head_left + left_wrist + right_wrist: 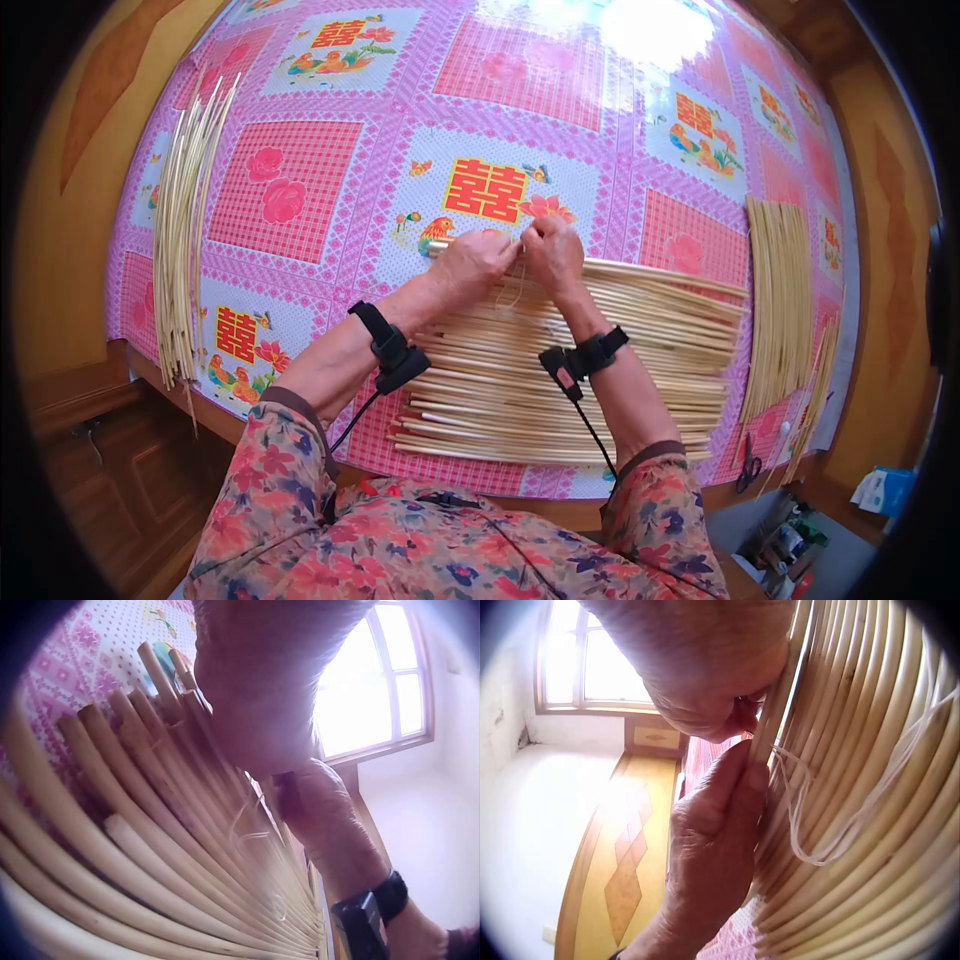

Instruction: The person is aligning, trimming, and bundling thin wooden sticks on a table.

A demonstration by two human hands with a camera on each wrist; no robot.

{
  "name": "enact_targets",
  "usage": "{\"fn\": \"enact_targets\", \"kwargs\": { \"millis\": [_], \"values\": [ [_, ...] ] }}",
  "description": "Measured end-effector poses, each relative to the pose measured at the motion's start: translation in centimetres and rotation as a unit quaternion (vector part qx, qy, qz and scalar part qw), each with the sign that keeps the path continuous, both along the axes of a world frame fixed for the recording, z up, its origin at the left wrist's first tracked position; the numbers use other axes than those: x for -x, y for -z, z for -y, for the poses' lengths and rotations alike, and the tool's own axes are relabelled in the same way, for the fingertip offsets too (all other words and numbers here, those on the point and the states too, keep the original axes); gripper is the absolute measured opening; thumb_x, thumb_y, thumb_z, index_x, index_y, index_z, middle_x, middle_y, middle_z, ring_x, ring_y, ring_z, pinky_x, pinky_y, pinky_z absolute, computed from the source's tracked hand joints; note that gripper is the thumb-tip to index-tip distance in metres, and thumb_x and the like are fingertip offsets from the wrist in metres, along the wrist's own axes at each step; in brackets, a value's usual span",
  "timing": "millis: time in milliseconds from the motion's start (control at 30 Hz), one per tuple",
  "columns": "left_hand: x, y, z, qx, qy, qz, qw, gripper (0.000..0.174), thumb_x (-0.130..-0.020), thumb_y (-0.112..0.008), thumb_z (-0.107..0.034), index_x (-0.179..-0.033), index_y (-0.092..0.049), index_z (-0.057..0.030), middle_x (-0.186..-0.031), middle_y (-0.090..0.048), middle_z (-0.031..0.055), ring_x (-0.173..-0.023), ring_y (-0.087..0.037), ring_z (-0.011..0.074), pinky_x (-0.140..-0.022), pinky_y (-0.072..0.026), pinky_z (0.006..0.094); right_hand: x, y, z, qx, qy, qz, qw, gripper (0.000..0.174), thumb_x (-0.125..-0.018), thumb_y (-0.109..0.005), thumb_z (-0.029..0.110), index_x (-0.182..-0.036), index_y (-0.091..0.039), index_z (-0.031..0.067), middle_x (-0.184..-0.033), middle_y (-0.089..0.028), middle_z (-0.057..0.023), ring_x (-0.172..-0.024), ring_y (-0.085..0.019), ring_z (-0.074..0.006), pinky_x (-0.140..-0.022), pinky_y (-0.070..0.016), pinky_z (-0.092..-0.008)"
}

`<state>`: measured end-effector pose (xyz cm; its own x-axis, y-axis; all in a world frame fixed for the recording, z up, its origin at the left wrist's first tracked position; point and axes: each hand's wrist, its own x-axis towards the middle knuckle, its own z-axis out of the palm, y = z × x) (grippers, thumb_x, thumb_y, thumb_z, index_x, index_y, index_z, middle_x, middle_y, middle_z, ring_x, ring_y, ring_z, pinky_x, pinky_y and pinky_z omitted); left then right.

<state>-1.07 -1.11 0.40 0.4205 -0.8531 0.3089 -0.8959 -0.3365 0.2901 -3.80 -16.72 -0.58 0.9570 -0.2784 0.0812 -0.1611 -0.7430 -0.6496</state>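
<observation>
Pale stalks (560, 370), like reeds or straws, lie side by side as a mat in front of me, joined by white string (810, 859). At the mat's far edge my left hand (475, 265) holds the outermost stalk (761, 746) between thumb and fingers. Right beside it, my right hand (553, 255) has its fingers curled and pinched together at the same stalk, by the string. Its fingertips are partly hidden behind the stalk in the right wrist view. Loose string ends hang between the two hands over the mat.
A patterned pink cloth (300, 85) covers the table. Loose stalks (180, 240) lie at the left edge, and a thick stack of stalks (778, 300) at the right. Scissors (748, 465) rest near the front right edge, beside a few thin stalks (815, 390).
</observation>
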Motion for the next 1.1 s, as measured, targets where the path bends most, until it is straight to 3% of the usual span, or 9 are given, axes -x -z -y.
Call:
{"fn": "enact_targets", "kwargs": {
  "millis": [100, 167, 267, 367, 500, 700, 733, 867, 1100],
  "values": [
    [1.4, 0.0, 0.0, 0.006, 0.045, -0.019, 0.999, 0.017, -0.076, -0.048, -0.011, -0.091, -0.050, -0.0041, -0.069, -0.047, 0.0063, -0.067, -0.054, 0.0218, -0.056, -0.0437, 0.0331, -5.3, -2.5, 5.5, -0.276, 0.132, 0.115, 0.945, 0.019, -0.076, -0.051, 0.015, -0.066, -0.057, 0.0011, -0.055, -0.052, -0.0053, -0.049, -0.048, -0.0123, -0.047, -0.0392, -0.0320],
    [2.3, 0.3, -0.4, 0.015, 0.045, -0.036, 0.998, 0.017, -0.076, -0.049, -0.013, -0.091, -0.050, -0.0056, -0.069, -0.047, 0.0067, -0.067, -0.054, 0.0222, -0.057, -0.0445, 0.0324, -4.2, -5.1, 5.1, -0.367, 0.162, 0.069, 0.914, 0.017, -0.081, -0.049, 0.016, -0.074, -0.057, 0.0027, -0.060, -0.055, -0.0053, -0.052, -0.052, -0.0165, -0.051, -0.0463, -0.0317],
    [-0.6, -0.6, -0.2, -0.015, 0.015, -0.022, 1.000, 0.015, -0.076, -0.052, -0.015, -0.088, -0.052, -0.0052, -0.073, -0.049, 0.0075, -0.071, -0.054, 0.0234, -0.061, -0.0457, 0.0339, -4.0, -6.2, 5.2, -0.689, 0.114, 0.016, 0.715, 0.016, -0.086, -0.046, 0.018, -0.088, -0.051, 0.0031, -0.068, -0.056, -0.0073, -0.060, -0.060, -0.0217, -0.065, -0.0540, -0.0441],
    [-0.5, 0.2, -0.4, 0.005, 0.031, -0.026, 0.999, 0.013, -0.076, -0.052, -0.015, -0.085, -0.051, -0.0053, -0.076, -0.050, 0.0077, -0.074, -0.054, 0.0237, -0.063, -0.0459, 0.0346, -3.4, -6.1, 7.3, -0.722, 0.086, 0.011, 0.686, 0.015, -0.085, -0.049, 0.017, -0.086, -0.052, 0.0027, -0.063, -0.053, -0.0056, -0.052, -0.054, -0.0146, -0.054, -0.0520, -0.0355],
    [-1.2, -0.8, 0.6, -0.018, 0.041, -0.019, 0.999, 0.011, -0.075, -0.053, -0.015, -0.083, -0.051, -0.0066, -0.073, -0.051, 0.0067, -0.075, -0.054, 0.0232, -0.065, -0.0456, 0.0340, -6.9, -10.2, 14.0, -0.614, 0.078, 0.085, 0.780, 0.013, -0.084, -0.053, 0.015, -0.086, -0.053, 0.0028, -0.053, -0.042, 0.0005, -0.039, -0.029, -0.0075, -0.037, -0.0252, -0.0248],
    [-1.4, 0.0, 0.6, -0.033, 0.031, -0.019, 0.999, 0.011, -0.075, -0.053, -0.015, -0.083, -0.051, -0.0076, -0.072, -0.053, 0.0066, -0.075, -0.054, 0.0224, -0.066, -0.0436, 0.0346, -7.7, -15.7, 22.1, -0.474, 0.169, 0.355, 0.788, 0.011, -0.084, -0.052, 0.015, -0.088, -0.055, 0.0054, -0.052, -0.035, 0.0053, -0.038, -0.024, -0.0031, -0.033, -0.0164, -0.0191],
    [-1.5, 0.1, 1.0, -0.029, 0.030, -0.018, 0.999, 0.011, -0.075, -0.053, -0.015, -0.083, -0.051, -0.0076, -0.072, -0.053, 0.0066, -0.075, -0.054, 0.0224, -0.066, -0.0436, 0.0346, -6.7, -14.7, 19.6, -0.422, 0.145, 0.269, 0.854, 0.010, -0.084, -0.053, 0.017, -0.085, -0.056, 0.0070, -0.054, -0.036, 0.0062, -0.040, -0.025, -0.0025, -0.034, -0.0195, -0.0182],
    [-2.1, -0.1, 1.1, -0.075, 0.029, -0.045, 0.996, 0.012, -0.075, -0.053, -0.016, -0.084, -0.051, -0.0079, -0.073, -0.054, 0.0070, -0.076, -0.055, 0.0230, -0.069, -0.0417, 0.0359, -2.3, -8.4, 9.2, -0.455, -0.074, -0.135, 0.877, 0.017, -0.079, -0.061, 0.022, -0.088, -0.063, 0.0073, -0.059, -0.043, 0.0074, -0.049, -0.034, -0.0021, -0.044, -0.0291, -0.0181],
    [-1.6, 0.1, 0.8, -0.070, -0.004, -0.067, 0.995, 0.014, -0.078, -0.053, -0.018, -0.087, -0.053, -0.0082, -0.073, -0.055, 0.0071, -0.076, -0.055, 0.0234, -0.070, -0.0410, 0.0366, -0.8, -3.1, 5.9, -0.105, -0.258, -0.182, 0.943, 0.021, -0.074, -0.063, 0.016, -0.091, -0.063, 0.0034, -0.060, -0.051, -0.0022, -0.053, -0.046, -0.0109, -0.052, -0.0403, -0.0263]
  ]
}}
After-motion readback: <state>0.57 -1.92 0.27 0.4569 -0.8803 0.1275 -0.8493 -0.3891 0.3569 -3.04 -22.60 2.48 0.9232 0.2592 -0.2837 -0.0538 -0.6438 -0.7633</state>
